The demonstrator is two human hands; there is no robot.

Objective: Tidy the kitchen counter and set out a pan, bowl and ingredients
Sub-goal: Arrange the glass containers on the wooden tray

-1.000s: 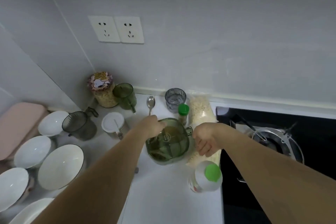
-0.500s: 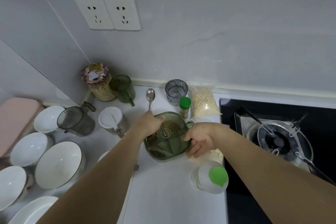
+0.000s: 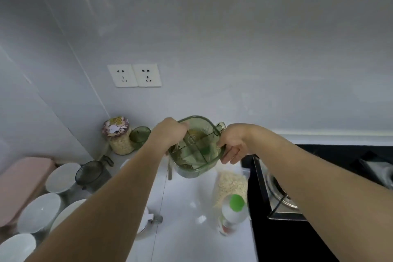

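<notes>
Green container now aloft between fingers

green divided container looks like clear tinted plastic, pretty shiny. counter is glossy white and smooth. bowls look like glazed white ceramic, hob is glossy black glass, wall is matt grey

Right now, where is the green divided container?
In the head view, the green divided container is centre frame, held between the left hand and right hand, lifted above the white counter.
</notes>
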